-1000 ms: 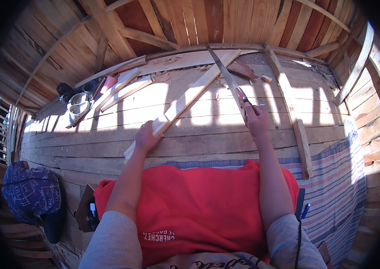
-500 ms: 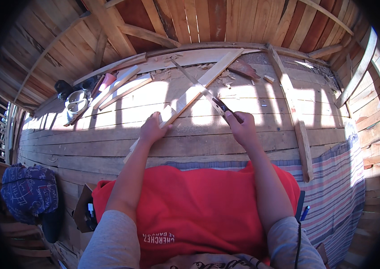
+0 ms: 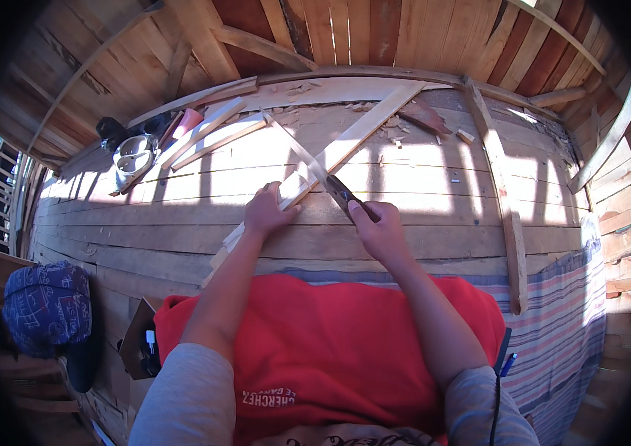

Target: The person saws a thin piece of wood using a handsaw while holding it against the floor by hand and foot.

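Note:
A hand saw [image 3: 343, 196] with a dark handle is gripped in my right hand [image 3: 379, 232], fingers wrapped round it. Its bright blade slants up to the far left and crosses a long pale wooden board [image 3: 375, 123]. That board runs from the far right down toward my left hand [image 3: 266, 211], which is pressed on its near part with the fingers closed over it. Short pieces of pale wood [image 3: 232, 236] show beside and below this hand. Glare hides whether the blade has cut into the wood.
Several wood strips [image 3: 204, 132], a grey two-part container [image 3: 134, 157] and a pink object [image 3: 188, 121] lie at the far left. A long beam [image 3: 505, 197] lies on the right, by a striped mat [image 3: 553, 297]. Red cloth [image 3: 330, 342] covers my lap; a patterned blue cap [image 3: 47, 308] is at left.
My right hand and the saw have come left and nearer, so the blade crosses the board closer to my left hand. My left hand still holds the board. The whole view has shifted slightly.

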Available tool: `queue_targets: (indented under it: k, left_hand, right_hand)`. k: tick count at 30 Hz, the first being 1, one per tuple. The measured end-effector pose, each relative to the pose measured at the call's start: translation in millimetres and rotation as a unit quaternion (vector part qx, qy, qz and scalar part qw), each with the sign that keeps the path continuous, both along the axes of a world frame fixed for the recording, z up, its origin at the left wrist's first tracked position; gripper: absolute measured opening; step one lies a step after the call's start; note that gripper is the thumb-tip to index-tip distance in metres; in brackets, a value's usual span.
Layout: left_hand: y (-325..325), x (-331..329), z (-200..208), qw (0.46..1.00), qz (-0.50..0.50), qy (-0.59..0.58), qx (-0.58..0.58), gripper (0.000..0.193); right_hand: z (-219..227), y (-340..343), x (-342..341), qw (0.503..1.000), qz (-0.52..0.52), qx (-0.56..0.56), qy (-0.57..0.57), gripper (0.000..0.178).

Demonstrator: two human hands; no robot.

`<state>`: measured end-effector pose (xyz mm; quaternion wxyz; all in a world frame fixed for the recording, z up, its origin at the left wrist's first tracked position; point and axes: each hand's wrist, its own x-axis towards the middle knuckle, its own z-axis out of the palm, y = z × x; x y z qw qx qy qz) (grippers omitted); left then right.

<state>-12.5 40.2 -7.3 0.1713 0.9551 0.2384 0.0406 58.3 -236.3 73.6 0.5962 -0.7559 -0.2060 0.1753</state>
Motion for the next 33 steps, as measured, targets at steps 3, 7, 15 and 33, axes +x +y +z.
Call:
queue_targets:
  k: [3, 7, 15, 33]
  left_hand:
    - [-7.0, 4.7, 5.2, 0.999, 0.031, 0.012, -0.006, 0.072]
    - [-9.2, 6.4, 6.5, 0.999, 0.033, 0.034, 0.014, 0.066]
    - [-11.5, 4.7, -1.5, 0.999, 0.019, -0.027, 0.029, 0.067]
    - [-17.3, 9.3, 4.5, 0.998, 0.024, 0.038, 0.048, 0.060]
  right_hand:
    - [-7.6, 9.2, -3.7, 1.000, 0.006, 0.005, -0.010, 0.045]
    - [-17.1, 19.3, -8.7, 1.000, 0.011, 0.011, -0.001, 0.044]
    - [-31.6, 22.2, -6.2, 0.998, -0.001, 0.025, 0.049, 0.043]
    - [-39.6, 33.1, -2.3, 0.999, 0.012, 0.034, 0.011, 0.047]
